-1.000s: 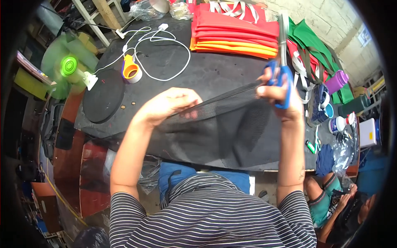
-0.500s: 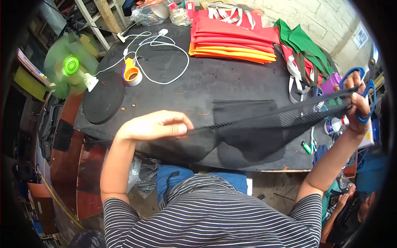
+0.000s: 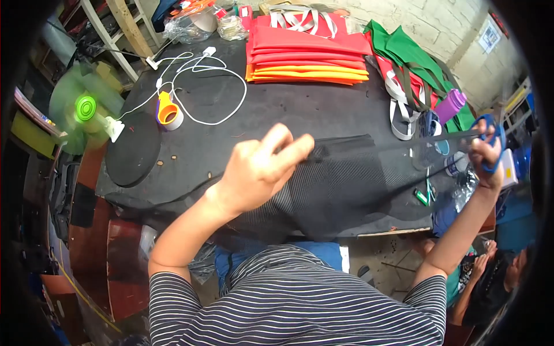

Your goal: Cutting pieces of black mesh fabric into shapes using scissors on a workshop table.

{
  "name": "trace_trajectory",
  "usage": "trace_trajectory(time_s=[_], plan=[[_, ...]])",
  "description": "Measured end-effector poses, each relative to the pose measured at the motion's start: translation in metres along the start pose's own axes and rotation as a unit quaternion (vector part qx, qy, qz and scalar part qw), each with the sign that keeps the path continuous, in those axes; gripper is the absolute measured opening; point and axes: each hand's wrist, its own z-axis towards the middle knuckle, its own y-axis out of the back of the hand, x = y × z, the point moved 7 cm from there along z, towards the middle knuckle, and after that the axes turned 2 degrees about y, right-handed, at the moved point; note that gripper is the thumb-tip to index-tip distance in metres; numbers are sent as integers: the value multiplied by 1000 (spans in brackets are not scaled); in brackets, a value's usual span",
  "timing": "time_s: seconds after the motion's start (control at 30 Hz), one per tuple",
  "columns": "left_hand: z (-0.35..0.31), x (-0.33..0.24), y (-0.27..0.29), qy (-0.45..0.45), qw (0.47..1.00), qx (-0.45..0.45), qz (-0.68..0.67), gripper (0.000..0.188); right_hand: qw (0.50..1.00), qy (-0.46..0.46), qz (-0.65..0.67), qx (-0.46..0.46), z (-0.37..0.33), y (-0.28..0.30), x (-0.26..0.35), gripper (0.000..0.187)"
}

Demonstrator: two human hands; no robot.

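Note:
Black mesh fabric (image 3: 340, 181) stretches between my two hands over the dark table, see-through and slightly blurred. My left hand (image 3: 262, 167) is raised over the table's middle, with thumb and fingers pinched on the mesh's upper edge. At the far right, my right hand (image 3: 485, 153) grips the other end of the mesh. Blue-handled scissors (image 3: 497, 144) hang on that same hand, their loops around the fingers. Under the mesh lies a flat dark piece of cloth (image 3: 355, 140), of which mainly the far edge shows.
Folded red and orange bags (image 3: 309, 55) are stacked at the back, beside green bags (image 3: 407, 52). A purple bottle (image 3: 450, 105) stands at right. A tape roll (image 3: 169, 115), white cable (image 3: 245, 92) and spinning green fan (image 3: 85, 108) are at left. Another person (image 3: 490, 288) sits lower right.
My left hand has moved right and away from me along the mesh, its fingers now raised. The mesh has shifted and spread over the near table edge. The view has turned slightly.

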Motion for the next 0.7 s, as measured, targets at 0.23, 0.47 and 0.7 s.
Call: trace_trajectory(time_s=[0.23, 0.47, 0.7], plan=[[-30, 15, -24, 168, 907, 226, -312, 18, 994, -101, 34, 13, -1, -20, -84, 35], [-62, 114, -103, 359, 896, 196, -172, 21, 979, -146, -131, -61, 57, -52, -239, 33], [-74, 134, -142, 389, 892, 198, -122, 18, 783, -169, -587, -120, 0, 10, -292, 48]])
